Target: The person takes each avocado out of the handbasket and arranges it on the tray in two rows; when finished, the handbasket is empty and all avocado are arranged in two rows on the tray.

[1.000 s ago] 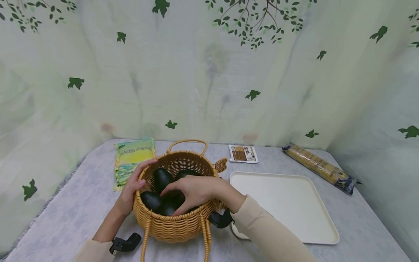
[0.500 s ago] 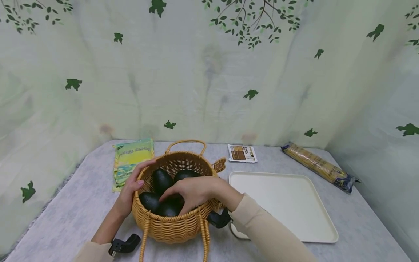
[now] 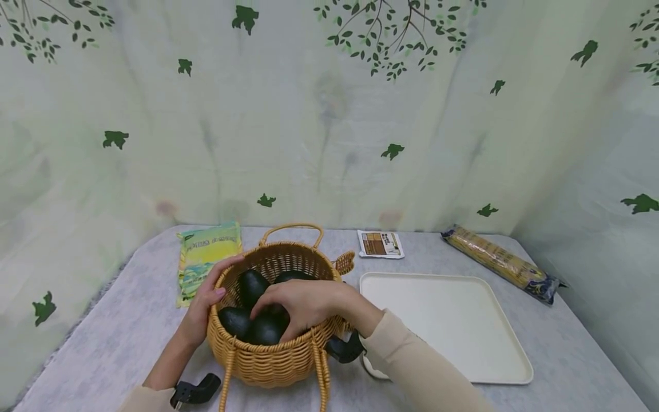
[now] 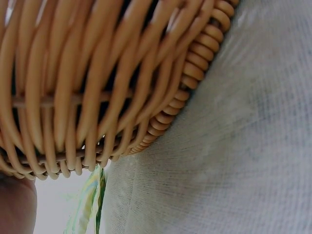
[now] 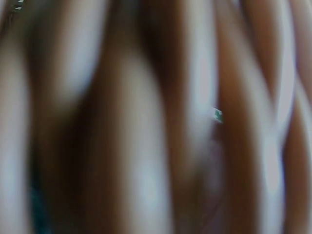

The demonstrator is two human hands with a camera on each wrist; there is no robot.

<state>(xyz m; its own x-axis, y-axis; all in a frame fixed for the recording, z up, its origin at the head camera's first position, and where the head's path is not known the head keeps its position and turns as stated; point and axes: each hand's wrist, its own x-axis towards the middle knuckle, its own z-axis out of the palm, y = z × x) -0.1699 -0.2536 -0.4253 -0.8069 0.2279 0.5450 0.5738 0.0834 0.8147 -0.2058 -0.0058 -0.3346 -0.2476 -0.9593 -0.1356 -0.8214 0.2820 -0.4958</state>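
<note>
A round wicker basket with several dark avocados in it stands in front of me. My left hand holds the basket's left rim, thumb on the edge. In the left wrist view the woven basket wall fills the upper left, and a bit of the hand shows below it. From the right, my right hand reaches over the rim, its thumb and fingers curled round an avocado near the front. Its fingertips are partly hidden among the fruit. Blurred wicker strands cover the right wrist view.
Right of the basket lies a white tray, partly under my right sleeve. Behind are a yellow-green packet, a small brown-and-white packet and a long golden packet. The basket's handles stick out at back and front.
My right hand stays in the basket, its thumb and fingers shifting slightly round the front avocado. The left hand keeps its place on the rim. The head view shifts a little.
</note>
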